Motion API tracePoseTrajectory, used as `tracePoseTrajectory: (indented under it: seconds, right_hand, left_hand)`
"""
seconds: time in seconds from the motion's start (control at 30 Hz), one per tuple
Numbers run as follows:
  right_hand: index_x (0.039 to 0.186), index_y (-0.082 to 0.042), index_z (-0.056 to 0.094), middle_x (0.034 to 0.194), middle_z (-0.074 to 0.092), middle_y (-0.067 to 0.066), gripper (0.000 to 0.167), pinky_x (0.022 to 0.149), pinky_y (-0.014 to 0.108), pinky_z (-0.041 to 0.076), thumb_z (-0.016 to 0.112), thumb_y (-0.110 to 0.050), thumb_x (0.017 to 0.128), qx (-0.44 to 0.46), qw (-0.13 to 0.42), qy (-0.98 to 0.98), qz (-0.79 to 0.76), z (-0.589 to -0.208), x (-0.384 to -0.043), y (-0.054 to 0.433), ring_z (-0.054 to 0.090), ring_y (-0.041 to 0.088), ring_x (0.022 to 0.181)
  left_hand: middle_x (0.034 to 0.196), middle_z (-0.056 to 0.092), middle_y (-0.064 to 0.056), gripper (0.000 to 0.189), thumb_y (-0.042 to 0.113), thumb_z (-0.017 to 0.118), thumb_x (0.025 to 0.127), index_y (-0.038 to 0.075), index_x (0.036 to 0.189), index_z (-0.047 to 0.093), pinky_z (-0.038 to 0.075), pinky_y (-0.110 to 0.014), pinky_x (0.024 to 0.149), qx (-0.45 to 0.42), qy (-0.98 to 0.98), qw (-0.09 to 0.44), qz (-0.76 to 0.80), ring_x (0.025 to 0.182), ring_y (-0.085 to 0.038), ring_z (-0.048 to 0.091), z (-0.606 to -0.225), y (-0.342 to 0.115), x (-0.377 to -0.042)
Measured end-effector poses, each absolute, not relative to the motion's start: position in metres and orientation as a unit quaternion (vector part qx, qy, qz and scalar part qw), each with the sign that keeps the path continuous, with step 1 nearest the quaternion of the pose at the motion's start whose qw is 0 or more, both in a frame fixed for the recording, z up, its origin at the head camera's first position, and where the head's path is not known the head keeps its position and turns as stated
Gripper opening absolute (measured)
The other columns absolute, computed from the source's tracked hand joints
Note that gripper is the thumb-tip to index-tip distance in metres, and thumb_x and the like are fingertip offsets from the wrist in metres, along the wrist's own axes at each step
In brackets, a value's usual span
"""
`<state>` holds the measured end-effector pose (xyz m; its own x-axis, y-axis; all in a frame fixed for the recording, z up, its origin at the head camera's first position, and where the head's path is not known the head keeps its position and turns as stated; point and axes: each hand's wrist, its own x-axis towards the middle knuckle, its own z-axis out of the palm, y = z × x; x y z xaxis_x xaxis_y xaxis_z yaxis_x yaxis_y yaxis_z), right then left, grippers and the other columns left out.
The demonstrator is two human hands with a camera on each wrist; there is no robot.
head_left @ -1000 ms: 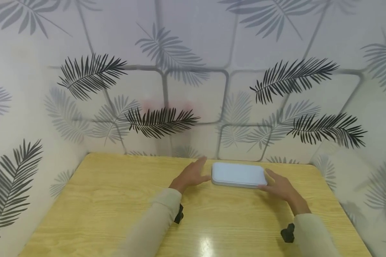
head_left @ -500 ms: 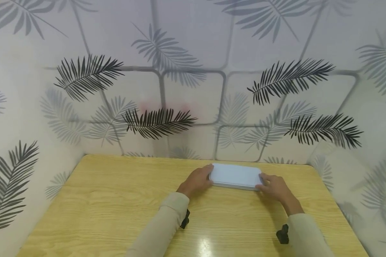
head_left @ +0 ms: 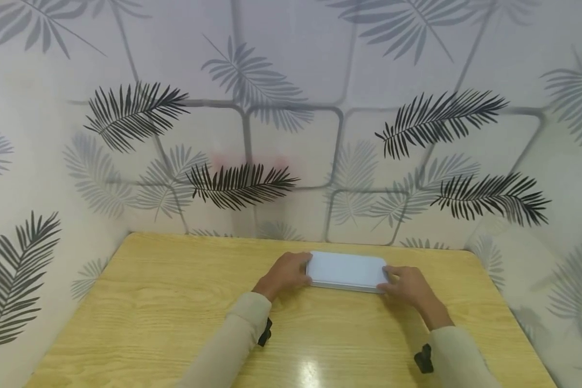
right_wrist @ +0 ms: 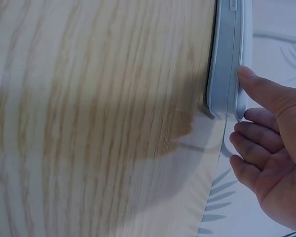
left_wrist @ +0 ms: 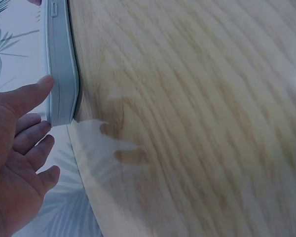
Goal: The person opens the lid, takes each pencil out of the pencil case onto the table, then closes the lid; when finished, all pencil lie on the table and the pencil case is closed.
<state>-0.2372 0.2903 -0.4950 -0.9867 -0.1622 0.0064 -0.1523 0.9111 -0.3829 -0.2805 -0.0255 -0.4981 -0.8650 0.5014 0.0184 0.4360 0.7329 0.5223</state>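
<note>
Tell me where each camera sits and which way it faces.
Head: head-worn, facing forward and down at the pale blue case, table and patterned wall; left hand, right hand and sleeves show.
Left wrist: on that wrist, facing one end of the case; part of the left hand shows.
Right wrist: on that wrist, facing the case's other end; the right hand shows.
Shared by both wrist views: case, table.

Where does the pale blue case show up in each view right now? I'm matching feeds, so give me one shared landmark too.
Head: pale blue case below and right of centre, between the left hand and right hand.
Left wrist: case at upper left, cut off by the top edge.
Right wrist: case at upper right, also cut off at the top.
Shared landmark: wood-grain table.
</note>
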Motion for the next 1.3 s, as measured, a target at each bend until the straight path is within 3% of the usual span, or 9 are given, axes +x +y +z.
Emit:
tracePoseTrajectory:
  seconds: [0.23, 0.33, 0.5, 0.6, 0.7, 0.77, 0.83, 1.13, 1.3]
  right_hand:
    - [0.121, 0.0, 0.064, 0.12, 0.063, 0.024, 0.056, 0.095, 0.053, 0.047, 0.076, -0.035, 0.079, -0.091, 0.015, 0.979, -0.181, -0.489, -0.233, 0.268, 0.057, 0.044, 0.113]
    - [0.12, -0.001, 0.065, 0.118, 0.064, 0.023, 0.055, 0.094, 0.052, 0.049, 0.077, -0.034, 0.078, -0.104, 0.018, 0.977, -0.184, -0.489, -0.231, 0.256, 0.059, 0.041, 0.111]
    - [0.116, -0.003, 0.068, 0.113, 0.068, 0.019, 0.051, 0.09, 0.047, 0.052, 0.077, -0.033, 0.077, -0.151, 0.012, 0.974, -0.168, -0.489, -0.225, 0.233, 0.065, 0.036, 0.104]
    - [0.103, -0.006, 0.069, 0.084, 0.071, 0.008, 0.04, 0.072, 0.036, 0.055, 0.076, -0.035, 0.077, -0.196, 0.001, 0.973, -0.125, -0.491, -0.221, 0.219, 0.065, 0.022, 0.075]
    - [0.081, -0.013, 0.057, 0.059, 0.045, -0.006, 0.031, 0.053, 0.025, 0.039, 0.075, -0.038, 0.077, -0.229, -0.012, 0.969, -0.095, -0.492, -0.217, 0.207, 0.041, 0.011, 0.056]
    - [0.074, -0.016, 0.046, 0.058, 0.03, -0.007, 0.037, 0.05, 0.023, 0.028, 0.074, -0.039, 0.077, -0.244, -0.016, 0.965, -0.091, -0.492, -0.214, 0.2, 0.031, 0.01, 0.055]
    - [0.071, -0.017, 0.042, 0.059, 0.027, -0.009, 0.039, 0.049, 0.022, 0.024, 0.075, -0.038, 0.077, -0.247, -0.019, 0.964, -0.1, -0.492, -0.21, 0.195, 0.029, 0.009, 0.055]
    - [0.072, -0.017, 0.048, 0.06, 0.032, -0.01, 0.035, 0.047, 0.02, 0.023, 0.075, -0.04, 0.077, -0.248, -0.029, 0.964, -0.094, -0.491, -0.2, 0.177, 0.029, 0.007, 0.054]
    - [0.074, -0.017, 0.053, 0.06, 0.036, -0.009, 0.033, 0.047, 0.021, 0.024, 0.075, -0.04, 0.078, -0.224, -0.011, 0.971, -0.087, -0.49, -0.198, 0.174, 0.032, 0.008, 0.054]
  left_hand:
    - [0.117, 0.066, -0.009, 0.046, 0.016, 0.077, 0.077, 0.004, 0.119, 0.06, 0.049, -0.039, 0.094, 0.266, 0.934, 0.059, 0.233, 0.106, -0.026, 0.06, -0.491, -0.048, -0.278]
    - [0.127, 0.063, -0.008, 0.059, 0.02, 0.079, 0.076, 0.006, 0.129, 0.057, 0.045, -0.039, 0.102, 0.253, 0.939, 0.067, 0.223, 0.117, -0.025, 0.057, -0.49, -0.064, -0.274]
    - [0.131, 0.061, -0.008, 0.066, 0.026, 0.081, 0.075, 0.005, 0.132, 0.055, 0.044, -0.04, 0.105, 0.231, 0.949, 0.079, 0.199, 0.121, -0.027, 0.056, -0.49, -0.091, -0.263]
    - [0.131, 0.061, -0.009, 0.067, 0.028, 0.081, 0.074, 0.005, 0.131, 0.056, 0.045, -0.039, 0.104, 0.222, 0.954, 0.08, 0.186, 0.121, -0.027, 0.056, -0.49, -0.106, -0.254]
    - [0.128, 0.062, -0.01, 0.066, 0.028, 0.083, 0.072, 0.004, 0.129, 0.057, 0.046, -0.039, 0.103, 0.22, 0.956, 0.076, 0.176, 0.119, -0.028, 0.058, -0.491, -0.119, -0.246]
    - [0.126, 0.064, -0.011, 0.066, 0.027, 0.083, 0.071, 0.003, 0.127, 0.058, 0.047, -0.04, 0.101, 0.224, 0.956, 0.07, 0.176, 0.117, -0.029, 0.059, -0.491, -0.126, -0.24]
    - [0.126, 0.064, -0.012, 0.066, 0.026, 0.084, 0.071, 0.003, 0.127, 0.059, 0.047, -0.041, 0.101, 0.22, 0.955, 0.068, 0.188, 0.117, -0.029, 0.059, -0.492, -0.133, -0.235]
    - [0.131, 0.06, -0.011, 0.07, 0.023, 0.084, 0.069, 0.002, 0.13, 0.057, 0.046, -0.043, 0.103, 0.202, 0.946, 0.063, 0.246, 0.122, -0.03, 0.056, -0.495, -0.153, -0.225]
    - [0.142, 0.049, -0.014, 0.088, 0.023, 0.087, 0.066, 0.001, 0.139, 0.045, 0.038, -0.045, 0.11, 0.206, 0.932, 0.089, 0.286, 0.132, -0.033, 0.046, -0.501, -0.156, -0.228]
